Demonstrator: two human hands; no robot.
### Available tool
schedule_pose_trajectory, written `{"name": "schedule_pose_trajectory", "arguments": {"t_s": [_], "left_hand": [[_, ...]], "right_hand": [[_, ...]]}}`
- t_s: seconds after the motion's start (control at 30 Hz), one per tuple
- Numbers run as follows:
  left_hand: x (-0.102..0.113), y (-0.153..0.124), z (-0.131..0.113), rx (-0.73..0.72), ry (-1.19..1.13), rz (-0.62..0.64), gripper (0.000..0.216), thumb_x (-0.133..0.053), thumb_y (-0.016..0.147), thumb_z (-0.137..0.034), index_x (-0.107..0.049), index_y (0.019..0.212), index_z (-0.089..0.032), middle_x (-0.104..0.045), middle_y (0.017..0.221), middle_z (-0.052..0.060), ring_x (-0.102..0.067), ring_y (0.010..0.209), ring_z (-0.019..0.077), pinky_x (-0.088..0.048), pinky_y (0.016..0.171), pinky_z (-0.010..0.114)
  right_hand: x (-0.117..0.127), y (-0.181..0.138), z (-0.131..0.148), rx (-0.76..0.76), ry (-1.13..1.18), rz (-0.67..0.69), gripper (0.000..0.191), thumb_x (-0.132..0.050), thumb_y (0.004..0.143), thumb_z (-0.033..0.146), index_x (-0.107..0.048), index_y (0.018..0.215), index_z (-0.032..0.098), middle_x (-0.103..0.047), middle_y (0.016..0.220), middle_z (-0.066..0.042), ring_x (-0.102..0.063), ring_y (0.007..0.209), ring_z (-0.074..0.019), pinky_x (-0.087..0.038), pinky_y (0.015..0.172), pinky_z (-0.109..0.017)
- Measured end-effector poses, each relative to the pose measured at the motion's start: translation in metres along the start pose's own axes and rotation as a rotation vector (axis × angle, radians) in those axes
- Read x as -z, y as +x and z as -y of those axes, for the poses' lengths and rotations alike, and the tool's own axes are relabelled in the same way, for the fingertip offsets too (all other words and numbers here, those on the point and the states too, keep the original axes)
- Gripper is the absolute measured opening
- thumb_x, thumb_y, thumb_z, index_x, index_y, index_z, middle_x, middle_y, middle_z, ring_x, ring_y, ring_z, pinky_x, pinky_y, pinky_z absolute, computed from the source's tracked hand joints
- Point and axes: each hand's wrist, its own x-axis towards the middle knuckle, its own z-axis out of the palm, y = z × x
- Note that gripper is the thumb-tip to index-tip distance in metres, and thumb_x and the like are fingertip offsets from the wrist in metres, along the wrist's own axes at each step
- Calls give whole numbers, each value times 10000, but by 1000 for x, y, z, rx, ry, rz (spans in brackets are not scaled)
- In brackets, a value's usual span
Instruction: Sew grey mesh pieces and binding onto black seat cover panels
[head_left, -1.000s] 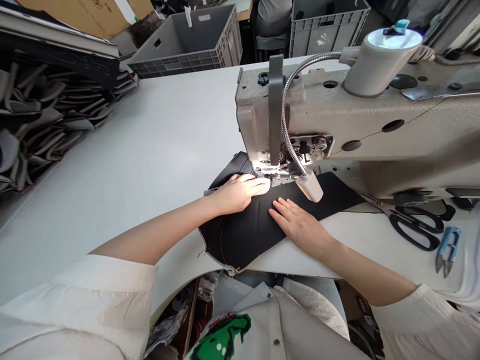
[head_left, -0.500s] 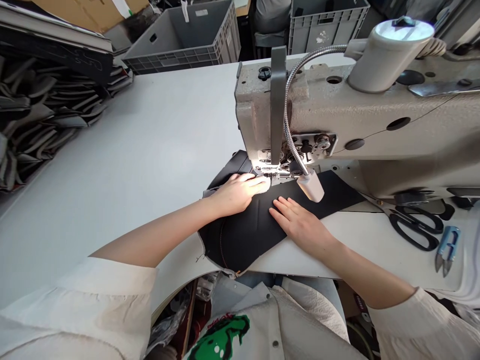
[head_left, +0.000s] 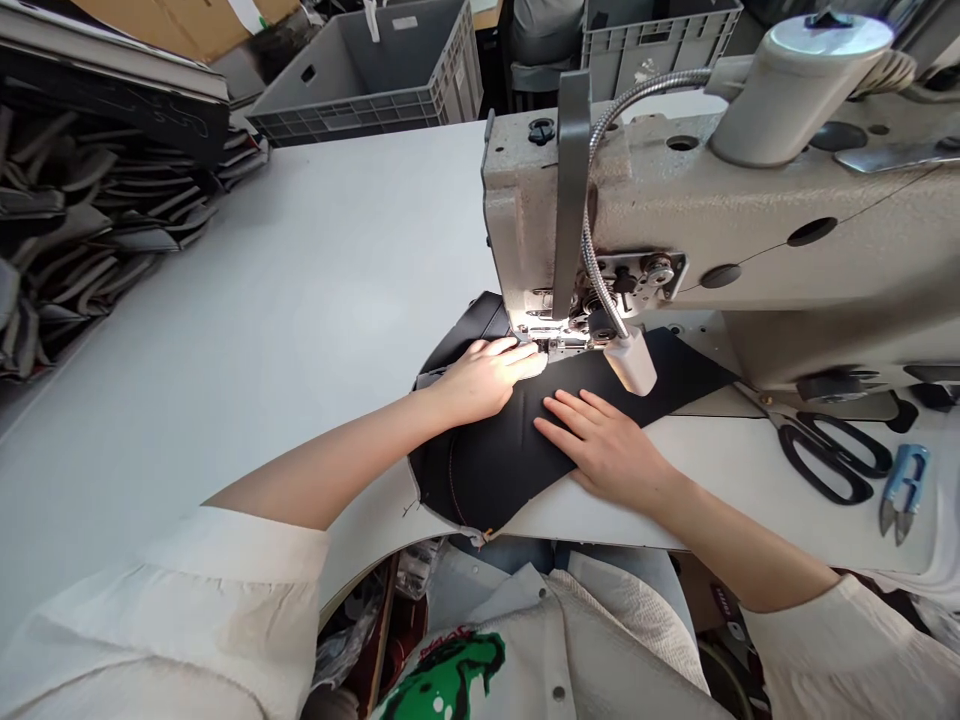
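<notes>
White table (head_left: pixel 337 250) under black, curve-stitched panel (head_left: pixel 495 462).

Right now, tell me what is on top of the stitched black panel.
The left hand and right hand rest on the stitched black panel. What their palms cover, and any contact with the sewing machine, are hidden.

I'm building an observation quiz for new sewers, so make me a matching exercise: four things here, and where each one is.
Things
1. Black-handled metal scissors
2. Small blue thread snips with metal blades
3. Bare left hand
4. Piled black-and-grey layered pieces

Places
A. At the picture's left edge
B. Beside the lit needle area of the beige metal sewing machine
C. At the right-hand point of the flat black sheet
D. Nearest the picture's right edge

Pairs: 1-C, 2-D, 3-B, 4-A
</notes>
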Motion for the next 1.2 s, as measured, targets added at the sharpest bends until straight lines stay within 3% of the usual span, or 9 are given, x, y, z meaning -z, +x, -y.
{"name": "schedule_pose_trajectory", "arguments": {"t_s": [0.2,0.33,0.43,0.63,0.8,0.93,1.03,1.13,1.2], "left_hand": [[0,-7,0,-45,53,-94,602,-369,810,-62,-447,1372,-263,-400,1450,29,-304,1331,257,-316,1071,436],[-1,-13,2,-58,119,-130,544,-368,849,-89,-480,1345,-282,-526,1275,76,-480,1082,264,-415,916,413],[-4,-15,1,-55,148,-116,509,-344,885,-114,-476,1352,-268,-570,1164,96,-512,980,259,-438,834,392],[-5,-1,5,-34,52,-96,536,-339,883,-89,-453,1381,-253,-496,1347,71,-478,1157,254,-424,964,397],[-1,10,15,-98,-37,-68,537,-330,866,-44,-471,1367,-178,-479,1387,60,-441,1254,224,-365,1078,355],[-1,17,23,-214,-67,-75,467,-336,885,-53,-517,1310,-118,-524,1345,84,-443,1269,203,-309,1126,329],[-2,22,22,-265,-45,-61,428,-361,878,-61,-541,1264,-104,-545,1321,99,-439,1279,205,-286,1138,341],[0,25,13,-174,-71,-18,390,-378,875,-78,-573,1209,-130,-560,1294,91,-473,1241,210,-341,1095,332],[3,26,5,-81,-88,8,369,-366,876,-76,-600,1152,-150,-571,1261,84,-508,1189,212,-394,1042,326]], "right_hand": [[-7,6,10,61,13,-30,485,-591,780,122,-577,1265,108,-512,1358,-187,-468,1273,-309,-387,1066,-478],[-9,4,10,79,-41,-75,434,-526,813,73,-598,1238,113,-544,1329,-169,-501,1245,-292,-422,1041,-454],[-9,3,10,89,-62,-94,411,-498,828,56,-610,1220,110,-562,1312,-156,-514,1232,-289,-443,1020,-444],[-12,3,2,53,-75,-89,404,-440,865,45,-602,1229,107,-553,1329,-131,-493,1252,-280,-432,1037,-448],[-13,11,-2,126,-139,-85,387,-411,916,94,-563,1272,76,-529,1349,-155,-474,1265,-301,-417,1046,-459],[-14,30,11,176,-196,-44,393,-394,922,119,-553,1270,27,-530,1328,-211,-515,1218,-325,-446,1002,-476],[-18,54,30,88,-201,-23,406,-376,917,119,-546,1249,-40,-536,1280,-284,-544,1173,-353,-472,947,-504],[-26,80,42,-19,-144,-3,412,-369,904,97,-538,1245,-61,-563,1220,-306,-557,1140,-360,-448,963,-537],[-34,94,44,-5,-8,42,406,-381,891,73,-551,1251,-9,-608,1184,-247,-576,1109,-328,-425,1001,-525]]}}
